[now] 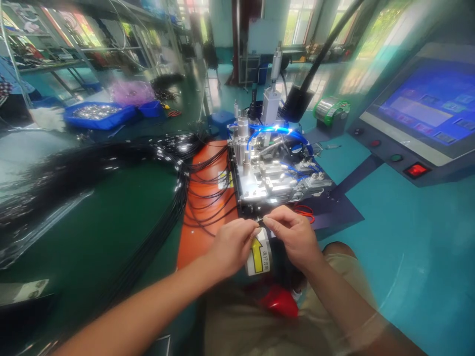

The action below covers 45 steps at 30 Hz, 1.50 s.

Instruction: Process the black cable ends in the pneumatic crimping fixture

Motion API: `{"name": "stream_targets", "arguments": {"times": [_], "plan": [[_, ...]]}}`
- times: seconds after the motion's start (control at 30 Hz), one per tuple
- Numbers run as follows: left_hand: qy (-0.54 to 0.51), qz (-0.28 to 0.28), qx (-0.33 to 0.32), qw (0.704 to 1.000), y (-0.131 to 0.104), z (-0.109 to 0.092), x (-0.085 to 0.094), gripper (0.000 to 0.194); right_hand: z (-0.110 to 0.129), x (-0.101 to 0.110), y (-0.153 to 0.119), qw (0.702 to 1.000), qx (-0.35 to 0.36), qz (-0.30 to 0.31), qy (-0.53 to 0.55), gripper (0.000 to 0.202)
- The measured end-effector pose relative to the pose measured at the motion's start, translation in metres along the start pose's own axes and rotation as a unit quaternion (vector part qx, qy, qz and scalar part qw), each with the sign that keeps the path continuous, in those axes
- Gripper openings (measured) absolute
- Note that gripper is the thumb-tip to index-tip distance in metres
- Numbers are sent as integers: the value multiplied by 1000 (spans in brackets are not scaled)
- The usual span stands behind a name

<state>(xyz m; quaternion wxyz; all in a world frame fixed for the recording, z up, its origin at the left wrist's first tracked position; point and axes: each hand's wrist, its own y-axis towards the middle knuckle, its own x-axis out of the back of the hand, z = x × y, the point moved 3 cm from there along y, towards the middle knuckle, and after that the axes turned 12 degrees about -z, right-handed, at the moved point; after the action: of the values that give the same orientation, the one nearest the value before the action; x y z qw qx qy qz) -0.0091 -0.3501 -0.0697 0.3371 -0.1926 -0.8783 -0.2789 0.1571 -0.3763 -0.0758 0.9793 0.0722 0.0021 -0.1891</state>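
My left hand (235, 242) is closed in a pinch in front of the metal machine (274, 178). Opposite it, my right hand (295, 235) pinches too, its fingertips almost meeting the left ones. A small thin piece (261, 220) shows between the two sets of fingertips; it is too small to name. Just below the hands is a white cylinder (260, 264) with a yellow arrow label. Black cables (208, 198) run over the orange surface (196, 222) to the left of the machine.
A large bundle of black cables (74, 168) lies on the green table (122, 217) at left. Behind it stands a blue tray (102, 118) of small parts. On the right are a screen panel (408, 143) and a solder spool (330, 110). Something red (280, 300) is below my hands.
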Motion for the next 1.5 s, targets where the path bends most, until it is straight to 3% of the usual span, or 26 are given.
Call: {"name": "stream_targets", "arguments": {"times": [0.5,0.83,1.03,1.27,1.4,1.5], "plan": [[-19,7,-8,1000,2,2,2,26,-7,-12,-2,994,-23,-5,104,5],[-25,1,-31,999,0,5,0,18,-6,-13,-2,985,-78,53,146,16],[-13,-4,-49,999,1,-1,2,18,11,1,8,993,-21,115,25,16],[17,0,-60,998,1,-2,2,19,34,18,21,968,63,205,-132,14],[15,2,-59,998,2,-3,2,19,36,18,23,962,78,216,-146,12],[-2,-4,-52,999,2,-3,3,20,33,15,21,972,73,188,-124,13]]}}
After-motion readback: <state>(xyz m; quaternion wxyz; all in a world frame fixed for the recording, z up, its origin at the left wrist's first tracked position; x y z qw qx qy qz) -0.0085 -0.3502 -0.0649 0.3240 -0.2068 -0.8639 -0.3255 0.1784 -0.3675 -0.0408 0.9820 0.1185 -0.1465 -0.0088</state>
